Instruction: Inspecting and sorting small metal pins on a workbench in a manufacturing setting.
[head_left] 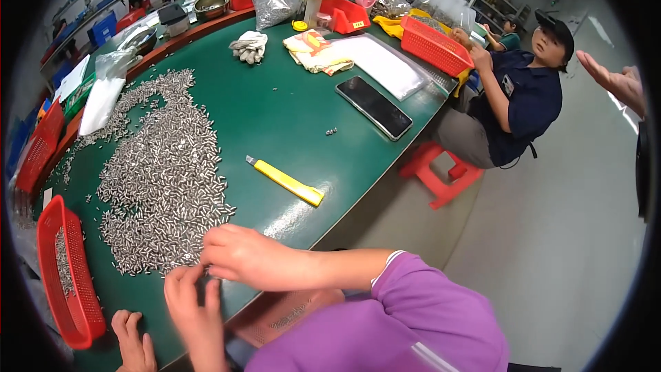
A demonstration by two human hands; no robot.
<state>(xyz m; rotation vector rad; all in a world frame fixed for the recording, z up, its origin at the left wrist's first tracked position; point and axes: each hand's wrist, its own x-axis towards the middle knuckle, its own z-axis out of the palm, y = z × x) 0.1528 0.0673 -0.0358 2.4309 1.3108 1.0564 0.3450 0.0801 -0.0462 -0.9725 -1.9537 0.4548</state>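
A broad pile of small silver metal pins (162,179) covers the left part of the green table (289,117). At its near edge, my right hand (241,256) is bent downward with its fingers curled together. What it holds, if anything, is hidden. Just below it is my left hand (193,306), slightly blurred, its thumb apart from its bent fingers and nothing visible between them. Its fingertips come close to the right hand's. A reddish perforated basket (320,297) with some pins inside sits below the table edge, beneath my right forearm.
Another person's hand (134,341) rests at the lower left, near a red basket (86,324). A yellow utility knife (288,182), phone (374,107) and gloves (248,47) lie on the table. A co-worker (516,96) sits at right; another raised hand (616,84) enters there.
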